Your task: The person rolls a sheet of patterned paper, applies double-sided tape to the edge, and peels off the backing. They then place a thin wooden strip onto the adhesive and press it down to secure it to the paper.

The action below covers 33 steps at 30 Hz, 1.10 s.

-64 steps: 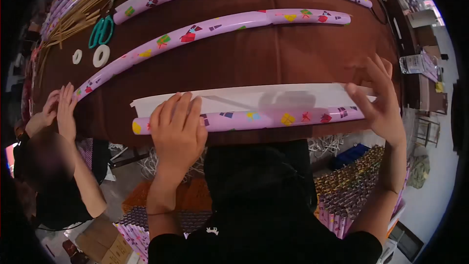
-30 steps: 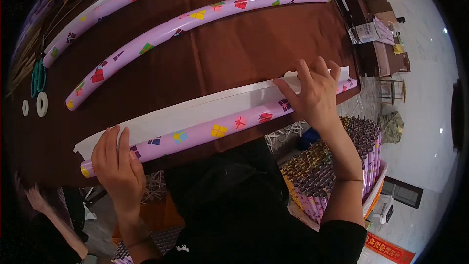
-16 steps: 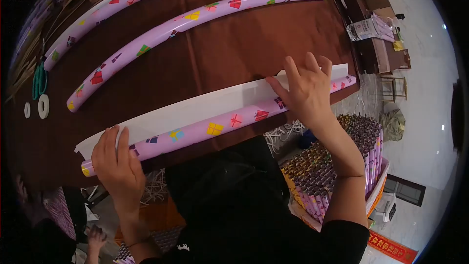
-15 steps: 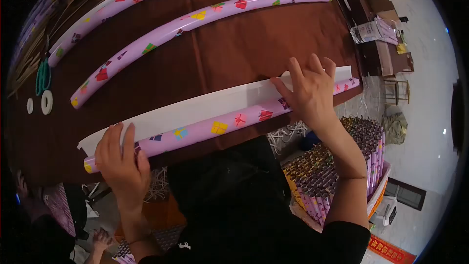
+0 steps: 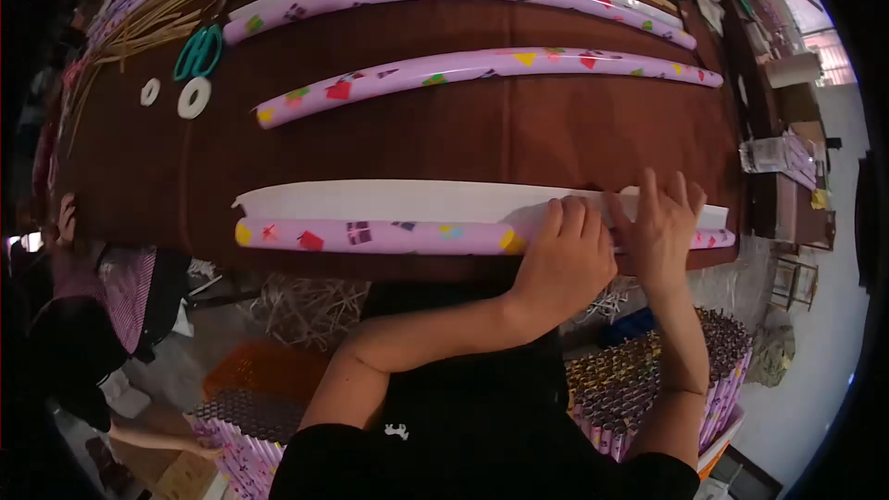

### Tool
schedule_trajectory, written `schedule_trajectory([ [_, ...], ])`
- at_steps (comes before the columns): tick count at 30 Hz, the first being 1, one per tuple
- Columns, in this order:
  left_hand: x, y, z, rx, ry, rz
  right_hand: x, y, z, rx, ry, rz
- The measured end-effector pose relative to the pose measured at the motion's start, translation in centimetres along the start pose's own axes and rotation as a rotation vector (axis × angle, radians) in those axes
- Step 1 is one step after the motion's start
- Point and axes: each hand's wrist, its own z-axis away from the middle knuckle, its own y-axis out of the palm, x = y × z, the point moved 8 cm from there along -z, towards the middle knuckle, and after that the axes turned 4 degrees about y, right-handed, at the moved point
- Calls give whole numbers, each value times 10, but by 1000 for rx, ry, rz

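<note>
The print on the clear packet (image 5: 764, 156), right of frame, is too small to read. Lower centre, a lilac roll (image 5: 380, 237) with colourful gift pictures and a raised white flap (image 5: 370, 199) lies under both hands. The left hand (image 5: 567, 255) has fingers together on it, grip unclear; the right hand's (image 5: 662, 236) fingers are spread apart.

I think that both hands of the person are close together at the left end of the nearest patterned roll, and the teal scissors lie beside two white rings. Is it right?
Not quite: the head view shows the left hand and right hand close together toward the right end of the nearest patterned roll, not the left. The rest is right.
</note>
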Motion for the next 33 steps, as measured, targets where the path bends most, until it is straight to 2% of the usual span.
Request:
schedule_trajectory([
  [3,-14,17,-8,21,40,23,-3,-1,-1,53,38,-41],
  [5,-14,19,-10,-17,42,-8,-6,-1,-2,14,42,-45],
  [7,-15,22,-11,41,78,-70,-8,-6,-1,-34,21,-50],
  [9,-16,22,-9,61,100,-118,-18,-8,-1,2,39,-5],
  [11,-16,23,-7,62,127,-90,-28,-10,-4,107,-1,-158],
  [14,-16,21,-8,31,128,-105,-64,-25,1,154,-49,-374],
  [17,-16,20,-10,34,122,-117,-135,-21,25,396,172,-498],
  [18,-16,21,-10,65,122,-138,-171,-15,42,427,319,-441],
  [20,-18,20,-9,57,133,-136,-220,-20,57,407,432,-486],
  [22,-18,21,-9,70,135,-146,-266,-12,75,318,376,-445],
  [24,-18,22,-9,70,143,-152,-307,2,96,318,625,-705],
  [25,-18,23,-8,78,143,-169,-306,0,93,296,582,-690],
  [29,-19,24,-6,85,151,-193,-327,32,115,258,674,-633],
  [31,-20,24,-6,83,161,-187,-317,25,107,143,539,-320],
  [33,-20,26,-5,84,168,-183,-306,25,102,163,539,-242],
])
